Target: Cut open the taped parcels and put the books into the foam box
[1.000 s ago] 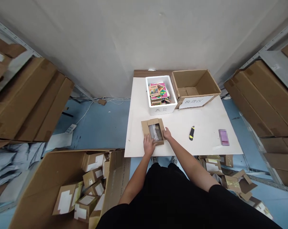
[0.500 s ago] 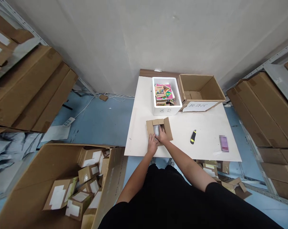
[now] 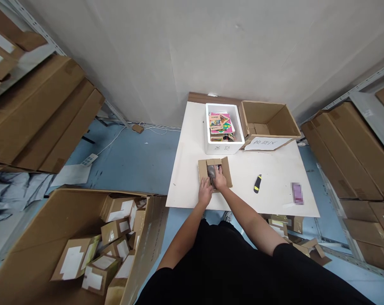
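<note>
A small brown cardboard box [image 3: 203,169] with its flaps open lies near the front edge of the white table [image 3: 274,169]. My left hand [image 3: 205,192] grips the box's near left corner, fingers curled on the rim. My right hand [image 3: 220,180] reaches inside the box, its fingers closed over a grey plastic-wrapped item [image 3: 212,170], which is mostly hidden by the hand.
A white foam bin [image 3: 224,147] of colourful booklets and an open carton [image 3: 270,120] with a paper label stand at the table's back. A black-and-yellow knife [image 3: 257,183] and a blurred purple item [image 3: 296,193] lie to the right. A large carton [image 3: 36,237] of small boxes sits at lower left.
My right hand has moved from the box's right flap into the box and onto the wrapped item. My left hand has stayed at the near left corner.
</note>
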Motion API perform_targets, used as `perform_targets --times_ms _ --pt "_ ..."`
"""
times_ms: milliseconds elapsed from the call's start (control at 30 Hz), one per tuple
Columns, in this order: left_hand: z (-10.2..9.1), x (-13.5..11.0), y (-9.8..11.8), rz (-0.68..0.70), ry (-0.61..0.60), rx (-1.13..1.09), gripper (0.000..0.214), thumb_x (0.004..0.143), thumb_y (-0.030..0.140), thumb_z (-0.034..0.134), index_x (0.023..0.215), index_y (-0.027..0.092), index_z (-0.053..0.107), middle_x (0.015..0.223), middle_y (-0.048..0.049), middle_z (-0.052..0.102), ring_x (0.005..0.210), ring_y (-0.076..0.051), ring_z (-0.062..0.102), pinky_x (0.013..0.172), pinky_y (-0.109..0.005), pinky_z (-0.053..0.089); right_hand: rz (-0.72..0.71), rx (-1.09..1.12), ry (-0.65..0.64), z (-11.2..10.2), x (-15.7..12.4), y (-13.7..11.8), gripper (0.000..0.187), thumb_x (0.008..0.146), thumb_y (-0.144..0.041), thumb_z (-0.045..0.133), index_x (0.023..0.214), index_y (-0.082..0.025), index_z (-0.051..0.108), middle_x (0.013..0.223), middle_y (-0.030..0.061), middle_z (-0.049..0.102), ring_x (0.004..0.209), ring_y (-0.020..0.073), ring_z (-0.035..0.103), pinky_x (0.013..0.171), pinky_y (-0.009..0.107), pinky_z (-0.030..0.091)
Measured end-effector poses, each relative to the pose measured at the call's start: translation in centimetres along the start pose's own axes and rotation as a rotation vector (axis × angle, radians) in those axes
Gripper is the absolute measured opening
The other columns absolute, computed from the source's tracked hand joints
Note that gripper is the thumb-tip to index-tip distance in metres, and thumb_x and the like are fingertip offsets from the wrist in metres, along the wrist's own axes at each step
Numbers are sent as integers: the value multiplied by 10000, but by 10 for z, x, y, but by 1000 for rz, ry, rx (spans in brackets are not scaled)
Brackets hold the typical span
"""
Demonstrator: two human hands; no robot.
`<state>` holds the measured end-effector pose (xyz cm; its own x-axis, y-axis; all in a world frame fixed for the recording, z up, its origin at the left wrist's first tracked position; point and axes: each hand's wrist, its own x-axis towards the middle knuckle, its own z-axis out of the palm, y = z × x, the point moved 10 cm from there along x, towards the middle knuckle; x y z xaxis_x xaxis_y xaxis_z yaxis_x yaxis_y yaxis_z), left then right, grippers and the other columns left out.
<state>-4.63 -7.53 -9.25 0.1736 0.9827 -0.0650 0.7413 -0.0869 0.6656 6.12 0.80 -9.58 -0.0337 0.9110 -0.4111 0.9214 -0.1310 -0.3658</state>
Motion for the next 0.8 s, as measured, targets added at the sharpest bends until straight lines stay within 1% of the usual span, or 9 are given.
perform_targets --times_ms 67,133,267,333,400,533,600,700,800 --pt "0 2 -1 20 10 -10 97 900 145 713 901 221 774 1691 -72 445 1650 -351 196 1312 -667 260 -40 -46 -43 0 -2 -1 980 903 -100 621 1729 -397 183 1816 80 48 1431 327 546 1047 382 528" --pt "0 3 -1 39 26 -18 84 893 148 721 893 215 772 1682 -83 458 1647 -352 207 1307 -658 279 -72 -102 -91 3 -5 -3 899 941 -115 593 1721 -393 241 1817 53 68 1463 312 514 1097 369 495" --pt "2 5 -2 41 33 -19 116 891 135 714 940 213 785 1678 -95 464 1648 -349 206 1302 -643 298 -84 -172 -154 9 -10 -7 674 1062 -281 502 1711 -312 319 1812 90 96 1546 342 404 1196 425 420" --pt "3 6 -2 39 24 -10 122 884 128 720 942 211 788 1684 -93 456 1648 -352 204 1305 -634 297 -82 -180 -182 13 -11 -10 731 1054 -311 550 1725 -327 262 1817 93 4 1593 367 312 1199 462 418" --pt "3 7 -2 44 14 3 98 877 141 737 925 210 788 1687 -89 452 1646 -358 209 1303 -636 297 -78 -181 -196 15 -10 -12 881 995 -246 648 1734 -371 184 1810 82 -111 1613 372 265 1172 462 447" --pt "0 6 0 44 17 40 54 877 170 758 897 211 785 1682 -81 461 1633 -370 245 1289 -641 314 -88 -163 -177 12 -10 -13 1162 851 -80 772 1734 -412 92 1788 103 -207 1580 369 350 1119 430 498" --pt "-3 6 0 29 32 65 43 876 170 763 881 209 781 1695 -79 441 1628 -376 256 1282 -629 326 -110 -166 -165 8 -13 -14 1165 832 -61 790 1734 -395 132 1786 111 -207 1582 387 343 1105 430 513" --pt "-7 9 1 -5 45 99 48 866 160 771 882 204 780 1726 -76 391 1627 -373 260 1283 -592 333 -195 -162 -129 0 -25 -23 1062 860 -77 764 1724 -373 223 1796 87 -159 1610 403 278 1087 437 534" --pt "-14 12 0 -32 26 115 101 857 142 769 928 210 791 1721 -70 404 1624 -358 272 1287 -549 333 -296 -65 -29 -19 -44 -27 993 875 -117 725 1711 -391 265 1801 40 -133 1554 403 395 1047 432 565"
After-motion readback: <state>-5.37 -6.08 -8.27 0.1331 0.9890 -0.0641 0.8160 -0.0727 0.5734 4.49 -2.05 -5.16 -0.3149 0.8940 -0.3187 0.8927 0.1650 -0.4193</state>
